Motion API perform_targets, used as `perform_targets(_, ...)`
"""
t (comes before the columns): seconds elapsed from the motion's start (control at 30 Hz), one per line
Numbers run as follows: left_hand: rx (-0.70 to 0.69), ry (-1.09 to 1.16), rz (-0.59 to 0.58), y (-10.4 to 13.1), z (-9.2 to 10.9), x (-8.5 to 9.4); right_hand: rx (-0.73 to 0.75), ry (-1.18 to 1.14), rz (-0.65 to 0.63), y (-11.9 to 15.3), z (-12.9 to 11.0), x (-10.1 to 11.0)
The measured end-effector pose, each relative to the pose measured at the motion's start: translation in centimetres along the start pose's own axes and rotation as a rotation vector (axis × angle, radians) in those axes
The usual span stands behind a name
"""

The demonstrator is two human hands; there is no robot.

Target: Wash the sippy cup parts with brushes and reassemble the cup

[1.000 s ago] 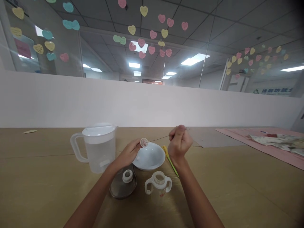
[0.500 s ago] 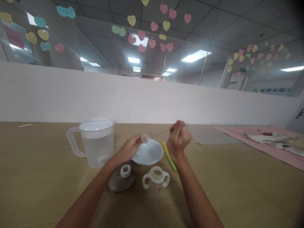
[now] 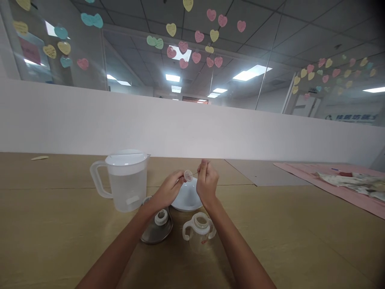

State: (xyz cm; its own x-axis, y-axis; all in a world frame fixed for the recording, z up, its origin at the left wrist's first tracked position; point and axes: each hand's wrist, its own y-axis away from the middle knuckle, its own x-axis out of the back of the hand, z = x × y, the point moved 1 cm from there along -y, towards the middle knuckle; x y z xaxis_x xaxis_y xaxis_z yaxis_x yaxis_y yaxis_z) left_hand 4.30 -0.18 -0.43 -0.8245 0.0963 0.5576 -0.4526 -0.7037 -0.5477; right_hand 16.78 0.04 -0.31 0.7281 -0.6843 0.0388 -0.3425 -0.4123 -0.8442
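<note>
Between the fingers of my left hand [image 3: 169, 189] is a small clear round bottle part [image 3: 188, 176], its wide rim facing right. My right hand [image 3: 207, 182] is closed around a thin wire [image 3: 194, 174], like the stem of a straw brush, which runs into the clear part; its far end is hidden there. Below both hands sits a white bowl [image 3: 185, 201], partly covered by my right hand. Nearer me stands an uncapped clear baby bottle [image 3: 200, 235] with two white handles. A white bottle collar [image 3: 161, 217] rests on a metal tray [image 3: 155, 237] under my left forearm.
A lidded clear pitcher [image 3: 128, 186] with liquid stands at the left. On the right, a pink cloth [image 3: 296, 172] carries crumpled fabric [image 3: 350, 182]. A low white wall [image 3: 186, 128] with glass above closes off the back of the table [image 3: 270, 224].
My right hand has moved left, close to my left hand, so that much less wire shows between them. It now hides the yellow-green tool beside the bowl. The view has shifted slightly.
</note>
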Motion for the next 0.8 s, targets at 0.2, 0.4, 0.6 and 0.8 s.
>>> perform_targets(0.2, 0.015, 0.059, -0.048, 0.0, -0.3, -0.8, 0.057, 0.035, -0.206, 0.8, 0.6, -1.0)
perform_targets(0.4, 0.018, 0.041, -0.017, -0.1, -0.4, -0.1, -0.043, -0.139, -0.249, -1.3, -0.3, 1.4)
perform_targets(0.6, 0.006, 0.031, -0.019, -0.2, 0.2, -0.4, -0.026, -0.116, -0.113, -1.9, -0.8, 2.3)
perform_targets(0.8, -0.001, 0.046, 0.02, -0.5, 0.4, -0.7, -0.035, -0.123, -0.161, -0.5, 0.1, 0.4)
